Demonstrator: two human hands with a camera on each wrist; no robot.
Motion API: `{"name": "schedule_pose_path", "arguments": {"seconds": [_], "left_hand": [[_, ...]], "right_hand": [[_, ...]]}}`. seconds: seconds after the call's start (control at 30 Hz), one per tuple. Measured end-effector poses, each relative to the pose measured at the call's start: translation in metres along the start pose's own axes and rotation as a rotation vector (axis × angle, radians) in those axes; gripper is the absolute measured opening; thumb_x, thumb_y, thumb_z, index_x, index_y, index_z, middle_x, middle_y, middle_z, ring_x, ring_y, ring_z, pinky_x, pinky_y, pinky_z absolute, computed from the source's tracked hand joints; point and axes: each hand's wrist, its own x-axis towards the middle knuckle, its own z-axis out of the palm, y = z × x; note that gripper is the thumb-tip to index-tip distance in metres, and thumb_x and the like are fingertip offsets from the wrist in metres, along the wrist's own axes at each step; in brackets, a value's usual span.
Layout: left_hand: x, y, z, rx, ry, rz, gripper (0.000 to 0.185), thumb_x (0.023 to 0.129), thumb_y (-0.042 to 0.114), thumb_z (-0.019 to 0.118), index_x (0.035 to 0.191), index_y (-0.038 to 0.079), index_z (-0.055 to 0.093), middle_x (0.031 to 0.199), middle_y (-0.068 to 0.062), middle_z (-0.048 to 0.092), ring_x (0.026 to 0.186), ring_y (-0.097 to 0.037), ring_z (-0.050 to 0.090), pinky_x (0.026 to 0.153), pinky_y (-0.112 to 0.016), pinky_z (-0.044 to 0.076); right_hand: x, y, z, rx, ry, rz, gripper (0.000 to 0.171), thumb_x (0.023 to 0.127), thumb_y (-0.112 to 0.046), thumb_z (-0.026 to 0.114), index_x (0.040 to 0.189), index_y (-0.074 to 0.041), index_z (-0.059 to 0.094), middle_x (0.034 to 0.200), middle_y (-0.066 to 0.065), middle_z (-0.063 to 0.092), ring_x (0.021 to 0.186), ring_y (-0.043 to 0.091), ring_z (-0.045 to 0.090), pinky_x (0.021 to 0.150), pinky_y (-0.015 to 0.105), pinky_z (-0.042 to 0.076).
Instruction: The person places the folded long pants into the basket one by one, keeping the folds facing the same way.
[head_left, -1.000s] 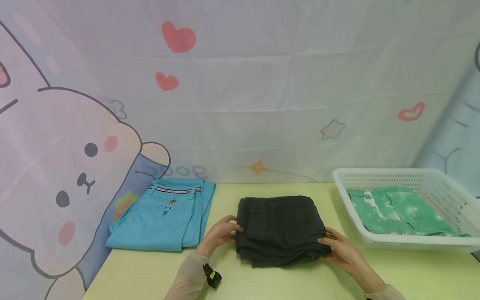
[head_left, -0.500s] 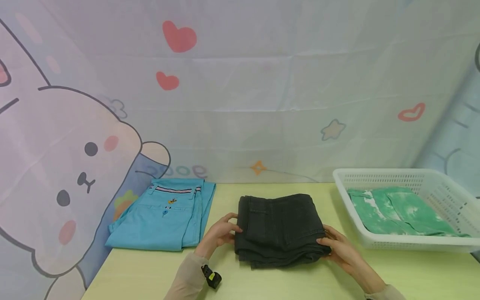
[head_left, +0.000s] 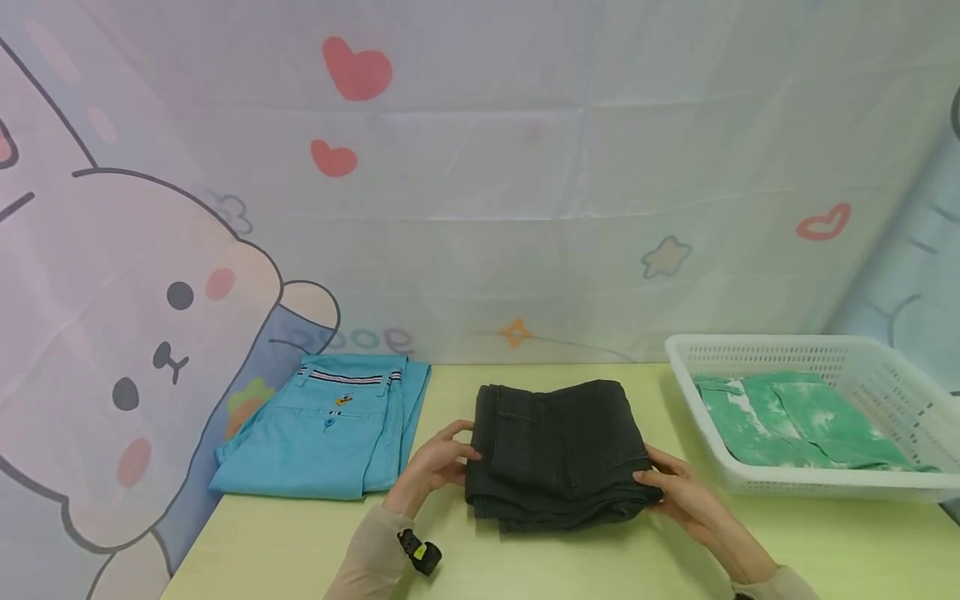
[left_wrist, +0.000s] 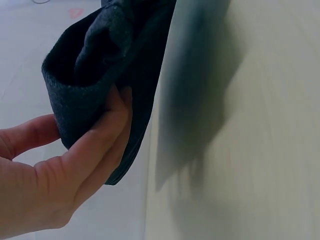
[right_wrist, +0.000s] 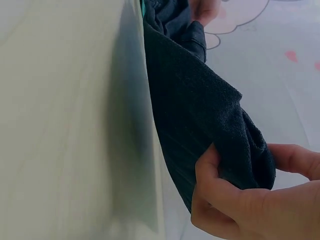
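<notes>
A folded pair of black jeans (head_left: pixel 558 454) hangs level between my hands, slightly above the table. My left hand (head_left: pixel 437 460) pinches its left side, thumb on top. In the left wrist view, the left hand's fingers (left_wrist: pixel 102 135) curl under the thick folded denim (left_wrist: pixel 75 110). My right hand (head_left: pixel 686 493) grips the lower right corner. The right wrist view shows that hand's fingers (right_wrist: pixel 215 185) beneath the cloth (right_wrist: pixel 190 95) and the thumb on the opposite side. Several folded layers show along the front edge.
Folded light-blue trousers (head_left: pixel 307 442) lie at the left of the pale yellow table (head_left: pixel 262 550). On the right stands a white perforated basket (head_left: pixel 750 346) holding a folded green-and-white garment (head_left: pixel 795 421). A printed cloth backdrop (head_left: pixel 480 167) hangs behind the table's back edge.
The black jeans have risen a little and shifted slightly left with both hands holding them. The blue trousers and the basket stay where they were.
</notes>
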Motion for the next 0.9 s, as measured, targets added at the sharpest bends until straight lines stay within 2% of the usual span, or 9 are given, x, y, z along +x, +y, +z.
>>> {"name": "schedule_pose_path", "arguments": {"seconds": [0.23, 0.43, 0.5, 0.57, 0.63, 0.7, 0.77, 0.83, 0.9], "left_hand": [[-0.003, 0.008, 0.002, -0.022, -0.032, 0.038, 0.056, 0.082, -0.003, 0.048, 0.134, 0.009, 0.032, 0.118, -0.025, 0.045, 0.077, -0.024, 0.06, 0.064, -0.036, 0.051], [-0.004, 0.015, 0.006, -0.06, -0.058, 0.044, 0.057, 0.085, 0.001, 0.048, 0.137, 0.012, 0.028, 0.128, -0.026, 0.039, 0.086, -0.028, 0.059, 0.068, -0.039, 0.05], [-0.004, 0.018, 0.008, -0.079, -0.068, 0.043, 0.057, 0.086, 0.002, 0.047, 0.138, 0.013, 0.027, 0.131, -0.026, 0.036, 0.09, -0.029, 0.058, 0.07, -0.04, 0.049], [-0.004, 0.021, 0.01, -0.098, -0.074, 0.042, 0.057, 0.086, 0.004, 0.047, 0.138, 0.014, 0.026, 0.133, -0.026, 0.034, 0.093, -0.03, 0.056, 0.072, -0.039, 0.049], [-0.004, 0.024, 0.012, -0.117, -0.085, 0.045, 0.056, 0.088, 0.005, 0.046, 0.139, 0.015, 0.025, 0.135, -0.025, 0.033, 0.093, -0.03, 0.055, 0.072, -0.038, 0.048], [-0.004, 0.027, 0.014, -0.132, -0.094, 0.044, 0.056, 0.089, 0.006, 0.046, 0.139, 0.017, 0.025, 0.136, -0.024, 0.031, 0.095, -0.03, 0.054, 0.072, -0.037, 0.048], [-0.004, 0.028, 0.017, -0.151, -0.105, 0.043, 0.055, 0.09, 0.007, 0.045, 0.14, 0.018, 0.024, 0.138, -0.023, 0.03, 0.098, -0.031, 0.053, 0.072, -0.038, 0.047], [-0.004, 0.03, 0.019, -0.163, -0.118, 0.045, 0.055, 0.091, 0.008, 0.044, 0.141, 0.019, 0.023, 0.138, -0.022, 0.03, 0.101, -0.033, 0.052, 0.072, -0.038, 0.047], [-0.004, 0.032, 0.022, -0.18, -0.134, 0.046, 0.054, 0.092, 0.009, 0.043, 0.141, 0.02, 0.022, 0.139, -0.021, 0.03, 0.105, -0.034, 0.05, 0.073, -0.039, 0.046]], "right_hand": [[-0.006, -0.011, -0.004, -0.018, 0.002, -0.035, 0.072, 0.091, -0.014, 0.047, 0.143, -0.003, -0.001, 0.147, 0.024, -0.006, 0.131, 0.045, 0.017, 0.096, 0.054, 0.037], [-0.013, -0.022, -0.01, -0.05, -0.02, -0.076, 0.071, 0.092, -0.013, 0.046, 0.142, -0.002, -0.002, 0.147, 0.025, -0.007, 0.13, 0.045, 0.019, 0.095, 0.052, 0.039], [-0.016, -0.026, -0.013, -0.064, -0.041, -0.1, 0.071, 0.092, -0.014, 0.046, 0.142, 0.0, -0.003, 0.146, 0.026, -0.007, 0.128, 0.035, 0.034, 0.095, 0.05, 0.04], [-0.019, -0.03, -0.016, -0.074, -0.054, -0.117, 0.071, 0.093, -0.014, 0.046, 0.142, 0.001, -0.004, 0.146, 0.027, -0.007, 0.12, 0.018, 0.047, 0.095, 0.047, 0.042], [-0.022, -0.033, -0.02, -0.079, -0.061, -0.132, 0.072, 0.093, -0.015, 0.046, 0.142, 0.001, -0.003, 0.146, 0.027, -0.004, 0.107, 0.001, 0.053, 0.094, 0.044, 0.043], [-0.024, -0.035, -0.023, -0.089, -0.066, -0.142, 0.072, 0.093, -0.016, 0.046, 0.142, 0.001, -0.003, 0.146, 0.026, 0.003, 0.1, -0.007, 0.053, 0.092, 0.042, 0.045], [-0.026, -0.037, -0.026, -0.086, -0.077, -0.151, 0.072, 0.093, -0.016, 0.047, 0.142, 0.001, -0.003, 0.145, 0.013, 0.023, 0.1, -0.006, 0.054, 0.091, 0.04, 0.046], [-0.028, -0.039, -0.031, -0.082, -0.095, -0.166, 0.071, 0.093, -0.016, 0.046, 0.141, 0.001, -0.004, 0.135, -0.004, 0.04, 0.101, -0.005, 0.055, 0.09, 0.036, 0.047], [-0.029, -0.04, -0.035, -0.062, -0.114, -0.171, 0.071, 0.093, -0.014, 0.045, 0.141, 0.002, -0.006, 0.12, -0.021, 0.046, 0.101, -0.003, 0.055, 0.089, 0.033, 0.048]]}}
